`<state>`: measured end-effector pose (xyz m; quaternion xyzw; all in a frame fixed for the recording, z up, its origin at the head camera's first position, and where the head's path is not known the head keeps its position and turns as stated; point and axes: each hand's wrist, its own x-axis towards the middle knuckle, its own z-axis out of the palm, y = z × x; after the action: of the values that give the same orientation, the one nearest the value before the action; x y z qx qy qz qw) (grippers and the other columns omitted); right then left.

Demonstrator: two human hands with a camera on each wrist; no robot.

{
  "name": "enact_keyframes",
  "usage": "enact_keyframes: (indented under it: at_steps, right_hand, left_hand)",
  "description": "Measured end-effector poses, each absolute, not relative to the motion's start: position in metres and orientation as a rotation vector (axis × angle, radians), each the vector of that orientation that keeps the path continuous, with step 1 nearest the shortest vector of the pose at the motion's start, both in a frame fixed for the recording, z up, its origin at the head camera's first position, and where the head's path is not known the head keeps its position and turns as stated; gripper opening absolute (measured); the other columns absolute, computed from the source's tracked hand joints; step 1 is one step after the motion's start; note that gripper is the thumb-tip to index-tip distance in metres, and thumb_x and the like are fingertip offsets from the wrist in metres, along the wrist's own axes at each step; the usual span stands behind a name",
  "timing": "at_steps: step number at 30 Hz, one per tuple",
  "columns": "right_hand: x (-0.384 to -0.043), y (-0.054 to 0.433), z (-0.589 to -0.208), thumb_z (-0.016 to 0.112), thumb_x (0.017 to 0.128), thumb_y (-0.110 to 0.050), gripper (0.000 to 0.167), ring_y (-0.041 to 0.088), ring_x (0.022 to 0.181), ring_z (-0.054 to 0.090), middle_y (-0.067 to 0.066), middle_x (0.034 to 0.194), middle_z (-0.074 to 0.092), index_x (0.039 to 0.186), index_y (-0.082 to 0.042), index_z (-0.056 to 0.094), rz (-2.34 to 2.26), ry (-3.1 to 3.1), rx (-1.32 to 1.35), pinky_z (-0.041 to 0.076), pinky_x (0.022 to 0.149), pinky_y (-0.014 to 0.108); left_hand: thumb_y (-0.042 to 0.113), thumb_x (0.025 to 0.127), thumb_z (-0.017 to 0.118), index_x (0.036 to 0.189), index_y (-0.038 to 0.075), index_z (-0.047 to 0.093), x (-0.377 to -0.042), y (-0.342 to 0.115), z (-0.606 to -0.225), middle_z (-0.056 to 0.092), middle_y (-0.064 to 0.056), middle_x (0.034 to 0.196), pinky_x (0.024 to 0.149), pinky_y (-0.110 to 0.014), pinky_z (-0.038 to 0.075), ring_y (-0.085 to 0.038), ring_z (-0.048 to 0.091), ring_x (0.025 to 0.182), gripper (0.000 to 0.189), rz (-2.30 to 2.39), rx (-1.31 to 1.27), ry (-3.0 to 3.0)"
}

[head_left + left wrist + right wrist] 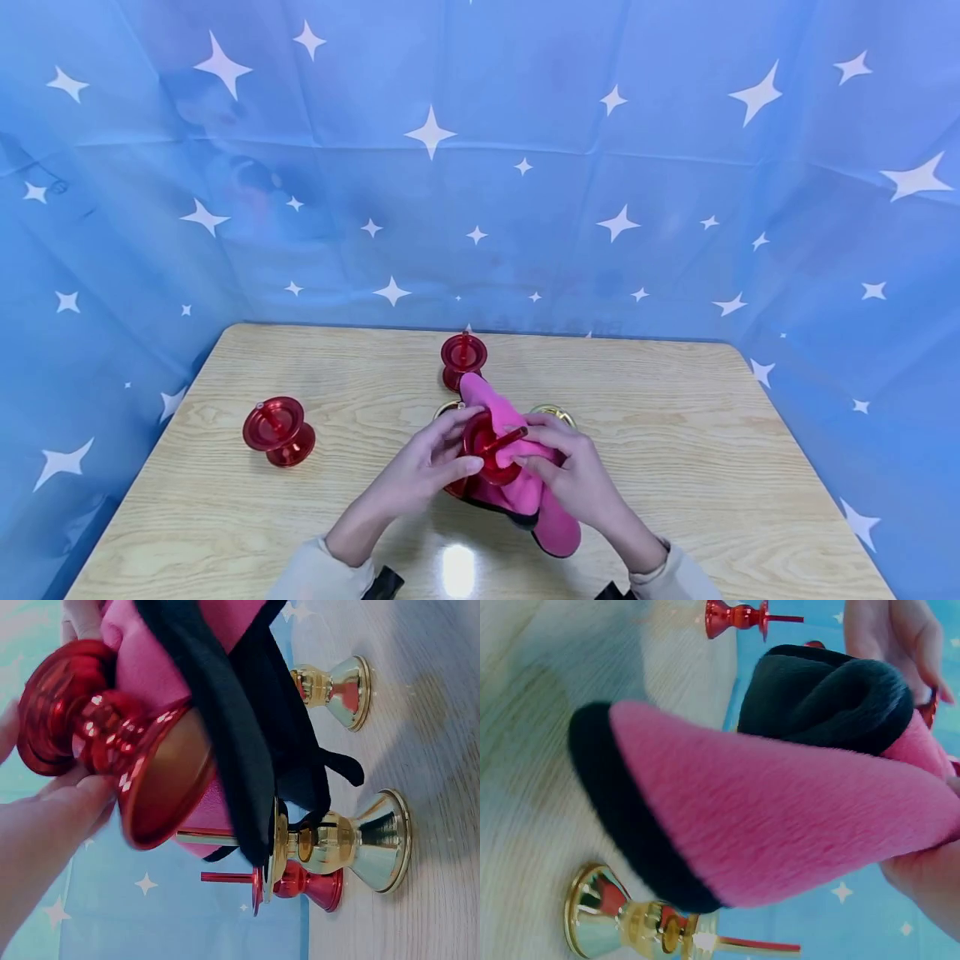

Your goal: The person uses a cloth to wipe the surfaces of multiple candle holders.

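Observation:
My left hand grips a shiny red metal candle holder by its rim and stem, lifted above the table and tilted. A red spike rises from its dish. A pink cloth with black edging is draped around the holder's far and right sides. My right hand pinches that cloth against the dish beside the spike. In the right wrist view, a wide fold of the cloth hangs down from the right fingers. Some right fingertips are hidden by the fabric.
One red candle holder stands at the left of the wooden table, another near the back edge. Two gold holders stand close behind the hands; one shows in the left wrist view, the other behind my right hand.

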<state>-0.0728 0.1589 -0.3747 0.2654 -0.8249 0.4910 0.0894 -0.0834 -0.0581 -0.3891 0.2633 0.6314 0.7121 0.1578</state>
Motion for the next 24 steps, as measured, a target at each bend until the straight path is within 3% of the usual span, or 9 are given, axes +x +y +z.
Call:
enact_keyframes:
  at_steps: [4,8,12,16,20,24]
  right_hand:
    - [-0.071,0.158,-0.377,0.068,0.076,0.005,0.024,0.019,0.099,0.055,0.011,0.106,0.062,0.098,-0.003,0.069,1.527,-2.449,0.657,0.052,0.073,0.024]
    - [-0.069,0.155,-0.377,0.069,0.077,0.001,0.026,0.011,0.088,0.057,0.008,0.101,0.063,0.103,-0.003,0.067,1.659,-2.430,0.516,0.053,0.065,0.024]
    - [-0.064,0.151,-0.375,0.069,0.077,0.002,0.028,0.010,0.085,0.057,0.007,0.099,0.063,0.103,-0.004,0.066,1.741,-2.417,0.391,0.052,0.062,0.024]
    - [-0.063,0.151,-0.379,0.069,0.077,0.003,0.026,0.011,0.087,0.056,0.007,0.098,0.062,0.101,-0.004,0.066,1.676,-2.390,0.491,0.052,0.062,0.023]
    - [-0.067,0.155,-0.381,0.067,0.075,0.009,0.023,0.017,0.097,0.054,0.010,0.100,0.062,0.095,-0.002,0.069,1.583,-2.381,0.659,0.052,0.071,0.023]
    - [-0.074,0.160,-0.378,0.063,0.069,0.021,0.034,0.028,0.102,0.054,0.015,0.106,0.061,0.094,-0.002,0.070,1.499,-2.385,0.840,0.052,0.073,0.025]
  left_hand:
    - [0.008,0.092,0.054,0.136,-0.002,0.035,-0.084,-0.054,-0.390,0.041,-0.020,0.132,0.099,-0.024,0.035,-0.029,0.039,0.123,0.050,2.072,0.690,1.912]
    - [0.011,0.096,0.047,0.134,-0.004,0.037,-0.081,-0.048,-0.391,0.048,-0.022,0.127,0.094,-0.025,0.042,-0.030,0.046,0.117,0.042,2.104,0.605,2.020]
    - [0.011,0.091,0.056,0.138,-0.002,0.032,-0.078,-0.043,-0.390,0.044,-0.018,0.132,0.096,-0.026,0.039,-0.025,0.043,0.121,0.054,2.068,0.659,2.080]
    - [0.014,0.080,0.070,0.139,0.005,0.033,-0.078,-0.042,-0.389,0.044,-0.009,0.128,0.096,-0.025,0.040,-0.018,0.046,0.118,0.070,2.005,0.645,2.151]
    - [0.012,0.079,0.071,0.137,0.000,0.036,-0.079,-0.045,-0.388,0.043,-0.015,0.132,0.098,-0.027,0.037,-0.025,0.042,0.122,0.068,1.960,0.649,2.082]
    - [0.007,0.081,0.068,0.134,-0.007,0.035,-0.080,-0.049,-0.387,0.039,-0.021,0.135,0.098,-0.028,0.037,-0.029,0.039,0.124,0.064,1.925,0.666,1.870]
